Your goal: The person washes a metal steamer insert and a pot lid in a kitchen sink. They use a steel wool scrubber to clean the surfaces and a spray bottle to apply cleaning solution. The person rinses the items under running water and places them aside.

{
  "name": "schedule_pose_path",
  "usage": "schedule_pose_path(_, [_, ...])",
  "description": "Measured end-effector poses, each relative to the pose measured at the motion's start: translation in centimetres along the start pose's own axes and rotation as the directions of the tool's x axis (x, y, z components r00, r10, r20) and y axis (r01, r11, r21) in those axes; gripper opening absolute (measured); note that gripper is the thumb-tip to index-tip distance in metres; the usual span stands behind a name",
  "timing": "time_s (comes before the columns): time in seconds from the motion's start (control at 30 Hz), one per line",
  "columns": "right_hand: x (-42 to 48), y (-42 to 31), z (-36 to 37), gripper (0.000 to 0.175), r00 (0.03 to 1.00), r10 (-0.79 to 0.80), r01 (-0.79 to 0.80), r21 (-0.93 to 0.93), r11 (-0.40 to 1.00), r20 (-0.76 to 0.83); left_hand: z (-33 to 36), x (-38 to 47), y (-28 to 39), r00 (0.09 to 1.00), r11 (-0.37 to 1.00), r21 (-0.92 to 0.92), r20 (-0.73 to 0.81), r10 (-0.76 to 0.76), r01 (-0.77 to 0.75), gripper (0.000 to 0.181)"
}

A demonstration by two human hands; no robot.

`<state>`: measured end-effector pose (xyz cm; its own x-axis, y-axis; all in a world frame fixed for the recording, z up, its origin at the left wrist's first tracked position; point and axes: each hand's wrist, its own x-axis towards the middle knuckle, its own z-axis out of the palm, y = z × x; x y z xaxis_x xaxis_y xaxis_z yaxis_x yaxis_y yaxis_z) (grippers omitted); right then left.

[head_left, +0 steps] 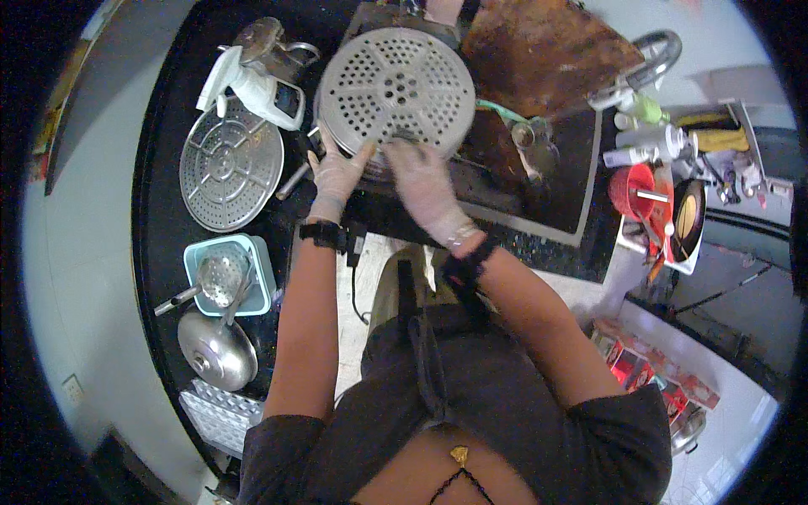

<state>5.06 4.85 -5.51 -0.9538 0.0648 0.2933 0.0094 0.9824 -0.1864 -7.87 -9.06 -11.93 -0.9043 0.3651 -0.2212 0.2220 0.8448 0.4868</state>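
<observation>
A round perforated metal steamer plate is before me, on top of other round metalware mostly hidden under it. My left hand, in a thin clear glove, grips its near left rim with the fingers spread. My right hand, also gloved and slightly blurred, presses at the near edge. Under its fingertips is a dark grey wad that looks like a scouring pad. A metal handle juts out left of my left hand.
Left counter: a second steamer plate, a white handheld appliance, a glass jug, a light-blue basin with a skimmer, a metal lid. Right: a brown stained board, a metal faucet, a red basket.
</observation>
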Motion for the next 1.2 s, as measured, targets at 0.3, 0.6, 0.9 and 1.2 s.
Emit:
schedule_pose_path(0.3, [-2.8, 7.7, 1.5, 0.042, 0.865, 0.417, -0.316, 0.343, 0.885, -0.278, -0.4, 0.3, 0.1, 1.0, 0.99, -0.136, 0.018, -0.023, 0.025, 0.117])
schedule_pose_path(0.6, [-1.6, 7.5, 4.2, 0.038, 0.531, 0.844, -0.409, 0.895, 0.18, 0.073, 1.9, 2.0, -4.4, 0.976, 0.939, 0.294, -0.07, 0.208, -0.18, 0.11])
schedule_pose_path(0.9, [-2.1, 7.7, 3.6, 0.03, 0.549, 0.82, -0.439, 0.891, 0.116, 0.163, 2.8, 2.6, -7.9, 0.61, -0.004, 0.994, -0.062, 0.79, 0.107, 0.106])
schedule_pose_path(1.2, [-5.1, 7.6, 1.8, 0.035, 0.603, 0.71, -0.651, 0.739, 0.175, 0.363, -2.4, 0.5, 0.4, 0.993, 0.984, -0.153, 0.09, -0.077, 0.09, 0.109])
